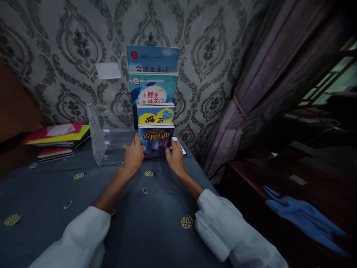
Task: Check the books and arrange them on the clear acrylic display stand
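A dark blue book with a gold title stands upright at the front of a row of books. My left hand grips its left edge and my right hand its lower right edge. Behind it rise a yellow and blue book, a teal book and a taller blue book, each higher than the one in front. To the left of my left hand is a clear stepped rack; how far it runs behind the books is hidden. A phone-like flat object lies partly behind my right hand.
A pile of folders and books lies at the left of the cloth-covered table. A small white card shows before the patterned wall. A tied curtain hangs at right. Blue cloth lies on a dark surface lower right.
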`<state>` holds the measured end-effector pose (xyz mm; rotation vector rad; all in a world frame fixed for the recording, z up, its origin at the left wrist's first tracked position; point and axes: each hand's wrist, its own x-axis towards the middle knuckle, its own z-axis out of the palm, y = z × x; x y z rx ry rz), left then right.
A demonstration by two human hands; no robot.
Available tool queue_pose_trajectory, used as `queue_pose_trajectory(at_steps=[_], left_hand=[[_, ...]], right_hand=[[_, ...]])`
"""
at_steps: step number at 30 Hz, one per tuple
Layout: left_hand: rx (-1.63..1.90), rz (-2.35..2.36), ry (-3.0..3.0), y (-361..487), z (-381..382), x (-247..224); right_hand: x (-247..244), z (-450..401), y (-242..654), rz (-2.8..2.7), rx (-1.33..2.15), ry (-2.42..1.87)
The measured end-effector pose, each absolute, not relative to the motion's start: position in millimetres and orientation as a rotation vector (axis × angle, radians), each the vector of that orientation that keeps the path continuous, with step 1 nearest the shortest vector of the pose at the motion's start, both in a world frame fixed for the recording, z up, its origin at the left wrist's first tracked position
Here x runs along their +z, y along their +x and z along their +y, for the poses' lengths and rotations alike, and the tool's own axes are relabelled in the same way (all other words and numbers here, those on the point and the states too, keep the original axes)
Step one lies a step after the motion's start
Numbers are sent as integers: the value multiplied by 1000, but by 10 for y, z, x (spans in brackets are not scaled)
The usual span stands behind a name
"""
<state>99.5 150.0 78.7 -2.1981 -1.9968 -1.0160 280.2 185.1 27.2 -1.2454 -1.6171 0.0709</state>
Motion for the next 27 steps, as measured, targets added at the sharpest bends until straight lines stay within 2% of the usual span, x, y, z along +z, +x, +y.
queue_pose_trajectory(at_steps=[27], left_hand=[[-901,-2091,-2207,950,1445,889]], right_hand=[[208,1924,2761,-1574,-35,-1288]])
